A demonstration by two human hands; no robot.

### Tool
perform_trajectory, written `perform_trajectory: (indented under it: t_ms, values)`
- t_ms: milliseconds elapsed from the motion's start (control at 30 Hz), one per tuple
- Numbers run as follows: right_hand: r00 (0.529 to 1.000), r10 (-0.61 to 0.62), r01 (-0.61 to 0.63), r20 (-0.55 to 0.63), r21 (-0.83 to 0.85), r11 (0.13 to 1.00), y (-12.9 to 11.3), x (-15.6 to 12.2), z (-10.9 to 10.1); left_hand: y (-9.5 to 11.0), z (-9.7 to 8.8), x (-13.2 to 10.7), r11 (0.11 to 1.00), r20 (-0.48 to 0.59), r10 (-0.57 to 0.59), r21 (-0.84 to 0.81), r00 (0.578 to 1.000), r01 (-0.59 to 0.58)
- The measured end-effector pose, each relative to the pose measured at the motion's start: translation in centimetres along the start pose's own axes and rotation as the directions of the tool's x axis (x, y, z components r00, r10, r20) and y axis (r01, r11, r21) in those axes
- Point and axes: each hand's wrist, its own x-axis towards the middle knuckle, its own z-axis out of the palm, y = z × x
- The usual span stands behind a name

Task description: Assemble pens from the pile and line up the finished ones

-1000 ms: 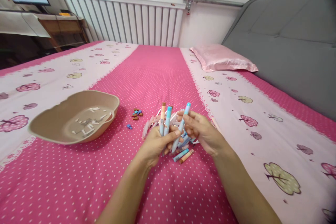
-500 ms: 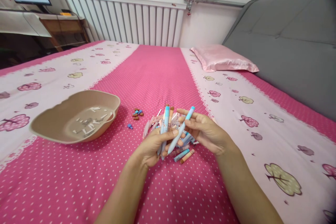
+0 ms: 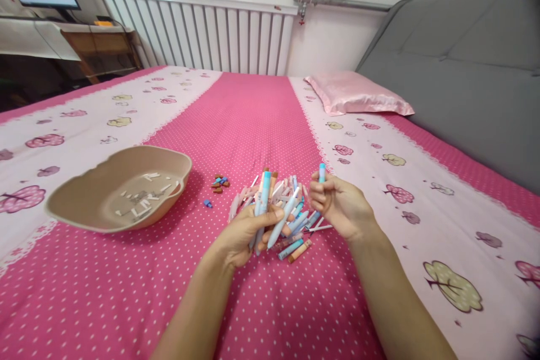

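Note:
Several pens are gripped in my left hand [image 3: 248,228]: a blue-topped pen [image 3: 264,191] stands nearly upright, and a pale blue pen barrel [image 3: 283,219] slants between the thumb and fingers, its upper end uncovered and white. My right hand [image 3: 340,202], to the right, pinches a blue and lilac pen cap [image 3: 322,173] that is apart from the barrel. Beneath and behind both hands lies a heap of pen parts [image 3: 299,216] in pink, white and blue. A blue tube [image 3: 291,249] and an orange, brown-ended tube [image 3: 300,251] lie at the heap's near side.
On the left sits a beige basin [image 3: 99,191] holding small white and grey pieces. Small brown and blue pieces [image 3: 219,183] lie between basin and heap. A pink pillow [image 3: 358,94] rests at the back right by the grey headboard [image 3: 459,62]. A radiator [image 3: 202,34] lines the wall.
My right hand has pulled the cap off the pale blue pen and moved right with it. The barrel stays in my left hand, which has hardly moved.

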Motion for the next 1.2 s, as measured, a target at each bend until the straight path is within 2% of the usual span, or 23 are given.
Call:
perform_trajectory:
  t_ms: [100,167,233,300,367,433,500,567,633,733,800,900,967,1033,1067,1133,1200]
  values:
    - [0.982,0.144,-0.121,0.126,-0.175,0.977,0.6,-0.4,0.5,0.0,0.1,0.0,1.000,-0.012,0.012,0.019,1.000,-0.012]
    - [0.971,0.148,-0.086,0.189,-0.303,0.949,1.2,-0.6,0.9,0.0,0.1,0.0,0.999,-0.027,0.021,0.038,0.999,-0.020]
    - [0.980,0.088,-0.019,0.177,-0.362,0.932,1.4,-0.6,0.9,0.0,0.2,0.0,0.998,-0.039,0.020,0.063,0.999,-0.017]
    - [0.996,-0.024,0.051,0.085,-0.332,0.942,1.1,-0.2,0.4,0.0,0.2,-0.1,0.996,-0.050,0.005,0.092,0.999,-0.001]
    - [0.987,-0.156,0.139,-0.041,-0.275,0.951,0.3,0.4,-0.5,0.1,0.3,-0.1,0.992,-0.060,-0.014,0.123,0.998,0.021]
    - [0.944,-0.280,0.230,-0.176,-0.260,0.938,-0.5,1.2,-1.9,0.2,0.2,-0.1,0.986,-0.070,-0.022,0.161,0.997,0.033]
    - [0.878,-0.381,0.292,-0.289,-0.308,0.906,-1.0,2.0,-3.2,0.2,0.1,-0.1,0.982,-0.080,-0.005,0.187,0.997,0.020]
    - [0.827,-0.443,0.288,-0.347,-0.415,0.863,-0.9,2.8,-4.4,0.3,0.0,-0.1,0.982,-0.096,0.016,0.189,0.995,0.003]
    - [0.821,-0.462,0.225,-0.337,-0.553,0.803,-0.3,3.6,-5.3,0.3,0.0,-0.1,0.984,-0.110,0.025,0.180,0.994,-0.005]
    - [0.852,-0.442,0.152,-0.282,-0.673,0.724,0.7,4.5,-5.9,0.3,0.0,-0.1,0.983,-0.114,0.029,0.183,0.993,-0.008]
    - [0.866,-0.426,0.158,-0.262,-0.665,0.730,1.1,4.7,-5.8,0.2,0.1,0.0,0.983,-0.118,0.037,0.184,0.992,-0.015]
    - [0.884,-0.385,0.184,-0.267,-0.557,0.810,0.8,4.2,-5.0,0.1,0.2,0.0,0.982,-0.131,0.045,0.187,0.990,-0.020]
    - [0.925,-0.299,0.177,-0.235,-0.429,0.886,0.5,3.6,-3.9,0.1,0.2,0.1,0.981,-0.135,0.046,0.191,0.990,-0.019]
    - [0.981,-0.155,0.115,-0.114,-0.299,0.947,0.4,2.7,-2.7,0.0,0.2,0.1,0.981,-0.134,0.045,0.195,0.990,-0.018]
    - [0.995,-0.087,0.073,-0.044,-0.255,0.964,0.4,2.3,-2.1,0.0,0.2,0.1,0.980,-0.132,0.046,0.199,0.990,-0.019]
    - [0.999,0.012,-0.001,0.046,-0.222,0.975,0.6,1.4,-0.9,0.0,0.2,0.2,0.978,-0.133,0.045,0.207,0.990,-0.017]
    - [0.995,0.062,-0.044,0.078,-0.216,0.975,1.0,0.7,0.1,0.0,0.3,0.2,0.977,-0.133,0.045,0.213,0.990,-0.015]
